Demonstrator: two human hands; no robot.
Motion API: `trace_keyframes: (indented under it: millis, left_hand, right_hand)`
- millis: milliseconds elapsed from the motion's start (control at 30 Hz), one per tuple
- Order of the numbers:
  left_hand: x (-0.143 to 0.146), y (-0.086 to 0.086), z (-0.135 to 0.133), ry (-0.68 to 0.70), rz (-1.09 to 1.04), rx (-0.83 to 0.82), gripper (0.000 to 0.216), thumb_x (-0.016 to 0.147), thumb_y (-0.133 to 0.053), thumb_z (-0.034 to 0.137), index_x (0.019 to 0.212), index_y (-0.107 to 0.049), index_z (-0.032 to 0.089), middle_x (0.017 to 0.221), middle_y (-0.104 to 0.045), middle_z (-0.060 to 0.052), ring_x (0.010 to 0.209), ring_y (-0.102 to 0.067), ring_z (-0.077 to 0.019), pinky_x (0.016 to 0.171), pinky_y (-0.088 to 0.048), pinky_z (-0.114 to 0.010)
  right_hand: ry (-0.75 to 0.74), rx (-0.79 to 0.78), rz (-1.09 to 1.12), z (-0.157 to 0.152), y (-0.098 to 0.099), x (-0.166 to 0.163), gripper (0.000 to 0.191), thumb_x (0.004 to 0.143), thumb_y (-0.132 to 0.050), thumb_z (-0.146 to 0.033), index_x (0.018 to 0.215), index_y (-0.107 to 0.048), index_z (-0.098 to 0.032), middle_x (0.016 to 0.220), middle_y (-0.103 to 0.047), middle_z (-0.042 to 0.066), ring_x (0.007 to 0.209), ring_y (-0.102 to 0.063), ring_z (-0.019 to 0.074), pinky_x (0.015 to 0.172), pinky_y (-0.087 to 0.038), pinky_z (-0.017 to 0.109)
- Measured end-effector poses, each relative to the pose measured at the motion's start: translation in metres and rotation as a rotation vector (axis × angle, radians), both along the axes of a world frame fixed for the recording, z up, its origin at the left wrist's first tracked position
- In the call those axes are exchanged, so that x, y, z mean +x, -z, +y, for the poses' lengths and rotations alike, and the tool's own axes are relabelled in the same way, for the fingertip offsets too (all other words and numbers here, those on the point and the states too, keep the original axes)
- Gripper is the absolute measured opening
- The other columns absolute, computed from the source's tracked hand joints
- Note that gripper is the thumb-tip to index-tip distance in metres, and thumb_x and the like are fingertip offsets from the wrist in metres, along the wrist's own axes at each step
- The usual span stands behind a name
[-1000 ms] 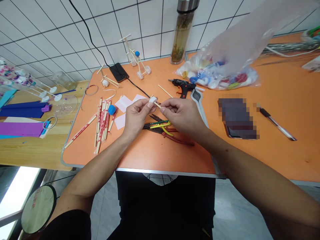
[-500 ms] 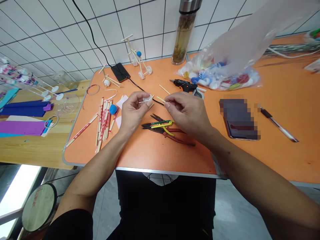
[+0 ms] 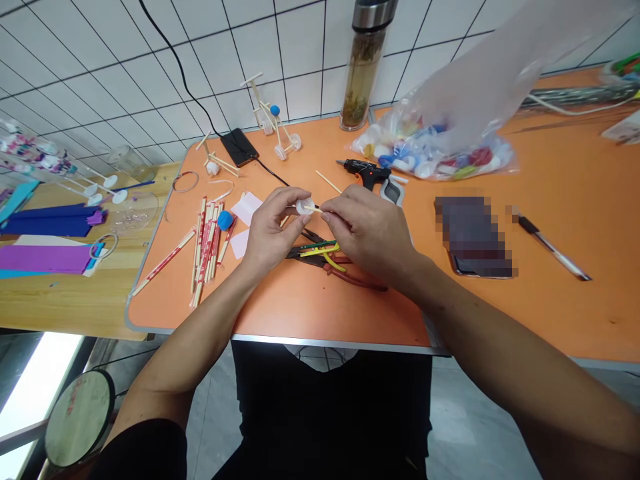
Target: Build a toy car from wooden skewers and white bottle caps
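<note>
My left hand (image 3: pixel 274 227) pinches a white bottle cap (image 3: pixel 304 206) between thumb and fingers, its open side turned to the right. A thin wooden stick (image 3: pixel 314 209) runs from the pinched fingers of my right hand (image 3: pixel 367 223), and its end meets the cap; whether it is fixed there I cannot tell. Below my hands lie red-handled pliers (image 3: pixel 357 279) and small yellow snips (image 3: pixel 327 252), partly overlapping. Another bare stick (image 3: pixel 327 181) lies just beyond my right hand. A black glue gun (image 3: pixel 367 171) rests behind it.
Paper-wrapped chopsticks (image 3: pixel 203 260) and a blue ball (image 3: pixel 225 220) lie left. Small stick-and-cap models (image 3: pixel 273 120) stand at the back, near a tea bottle (image 3: pixel 363 73). A plastic bag of caps (image 3: pixel 440 150), a phone (image 3: pixel 475 237) and a pen (image 3: pixel 553 247) are right.
My right hand has moved slightly left, bringing the stick's end to the cap. The cap in my left hand has turned to face the stick.
</note>
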State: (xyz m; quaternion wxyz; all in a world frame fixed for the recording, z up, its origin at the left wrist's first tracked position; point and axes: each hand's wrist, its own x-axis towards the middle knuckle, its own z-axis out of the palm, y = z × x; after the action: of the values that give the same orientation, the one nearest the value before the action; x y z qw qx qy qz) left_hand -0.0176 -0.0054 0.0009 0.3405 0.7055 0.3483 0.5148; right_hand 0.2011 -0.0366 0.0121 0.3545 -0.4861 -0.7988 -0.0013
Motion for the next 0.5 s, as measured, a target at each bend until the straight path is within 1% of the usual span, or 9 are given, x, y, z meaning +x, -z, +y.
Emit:
trace_keyframes:
  millis: [67, 167, 267, 400, 500]
  left_hand:
    - [0.000, 0.001, 0.000, 0.025, -0.032, -0.042, 0.041, 0.094, -0.090, 0.057, 0.125, -0.083, 0.030, 0.129, -0.080, -0.009, 0.117, -0.079, -0.0247, 0.106, -0.066, -0.041]
    - [0.001, 0.001, -0.002, 0.052, -0.109, -0.098, 0.045, 0.091, -0.095, 0.055, 0.126, -0.083, 0.030, 0.134, -0.082, -0.010, 0.123, -0.081, -0.0262, 0.109, -0.066, -0.042]
    - [0.004, -0.001, -0.005, 0.067, -0.158, -0.142, 0.047, 0.089, -0.097, 0.055, 0.127, -0.083, 0.029, 0.141, -0.083, -0.011, 0.132, -0.080, -0.0285, 0.118, -0.063, -0.046]
    - [0.007, -0.001, -0.009, 0.084, -0.220, -0.162, 0.042, 0.093, -0.095, 0.050, 0.130, -0.085, 0.032, 0.152, -0.081, -0.009, 0.142, -0.078, -0.0283, 0.126, -0.059, -0.048]
    - [0.009, 0.004, -0.009, 0.062, -0.281, -0.179, 0.037, 0.095, -0.094, 0.047, 0.129, -0.087, 0.034, 0.149, -0.083, -0.006, 0.142, -0.078, -0.0265, 0.127, -0.059, -0.047]
  right_hand:
    - [0.004, -0.010, -0.019, -0.001, -0.002, 0.000, 0.029, 0.113, -0.057, -0.027, 0.114, -0.085, -0.021, 0.106, -0.077, 0.011, 0.095, -0.069, 0.0252, 0.069, -0.035, 0.035]
    - [0.004, -0.027, -0.042, -0.003, -0.006, 0.000, 0.030, 0.114, -0.056, -0.027, 0.113, -0.085, -0.021, 0.106, -0.077, 0.011, 0.093, -0.069, 0.0243, 0.067, -0.034, 0.035]
    - [0.010, -0.042, -0.061, -0.005, -0.009, -0.001, 0.030, 0.114, -0.054, -0.025, 0.111, -0.084, -0.020, 0.106, -0.076, 0.011, 0.090, -0.067, 0.0233, 0.067, -0.033, 0.035]
    - [0.029, -0.033, -0.089, -0.007, -0.011, -0.003, 0.033, 0.115, -0.051, -0.025, 0.109, -0.083, -0.019, 0.105, -0.076, 0.012, 0.087, -0.066, 0.0229, 0.065, -0.030, 0.036]
    - [0.039, -0.033, -0.111, -0.007, -0.011, -0.005, 0.034, 0.116, -0.051, -0.026, 0.109, -0.083, -0.018, 0.105, -0.076, 0.012, 0.087, -0.066, 0.0230, 0.066, -0.030, 0.036]
